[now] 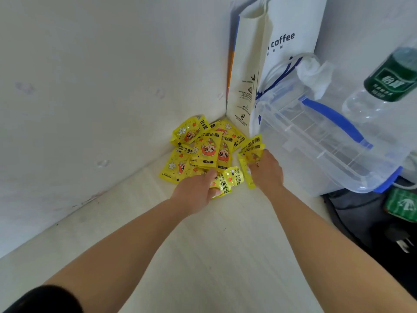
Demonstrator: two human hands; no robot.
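The head view looks down into a corner where a pale, faintly wood-grained tabletop (214, 256) meets two matte white walls (90, 86). A loose pile of hand warmer packets (203, 150) lies right in that corner. They are flat, glossy yellow sachets with crimped edges, printed with white flowers and an orange-haired cartoon figure, and they overlap one another at all angles.

The left hand (194, 188) is at the near edge of the pile, its fingers curled round a crumpled yellow packet (230, 179) that bulges out to the right of the fist. The right hand (267, 170) is just beside it, to the right of the pile. It grips a small fan of packets (251, 150) whose shiny edges stick up and out past the thumb. Both forearms are bare, and a dark sleeve shows at the lower left.

Just right of the right hand stands a clear plastic storage box (316, 141), rigid and rectangular with rounded corners. It has a curved blue handle (336, 120) across its ribbed lid. Behind it, a tall white paper bag (291, 26) printed "coffee" leans upright against the wall, and a crumpled white tissue (313, 71) sits behind the box. At the far right is a transparent plastic bottle (388, 80) with a dark green label. Below the box lies a dark fabric bag (361, 211) bearing a green patch (402, 204).
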